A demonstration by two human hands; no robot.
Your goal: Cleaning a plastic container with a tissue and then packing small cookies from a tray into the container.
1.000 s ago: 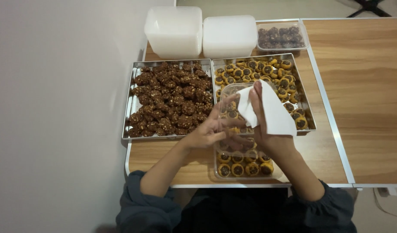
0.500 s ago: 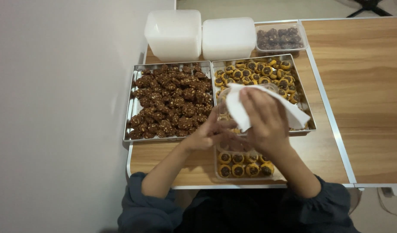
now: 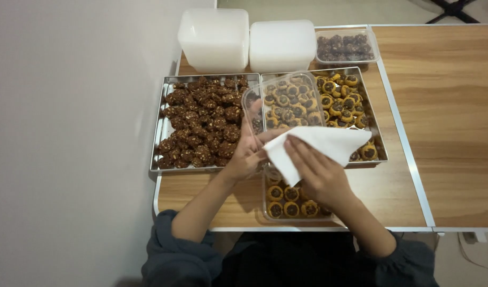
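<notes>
On the wooden table [image 3: 446, 122], edged in pale metal, two shiny steel trays sit side by side. At ten o'clock from the hands, the left tray [image 3: 160, 133] is heaped with rough, dark brown cookies [image 3: 207, 122]; at one o'clock the right tray [image 3: 372, 114] carries round golden tarts [image 3: 342, 103] with dark centres. At twelve o'clock, beyond the trays, stand two frosted white tubs [image 3: 215, 37] and a small clear box [image 3: 346, 47] of dark sweets. Nearest the person, a clear container [image 3: 294, 204] of tarts lies partly hidden under the forearms. The left hand [image 3: 246, 154] grips a clear plastic lid [image 3: 284, 101], tilted up over the trays. The right hand [image 3: 315, 172] presses a white tissue [image 3: 318, 146] flat against the lid's lower edge, fingers spread.
</notes>
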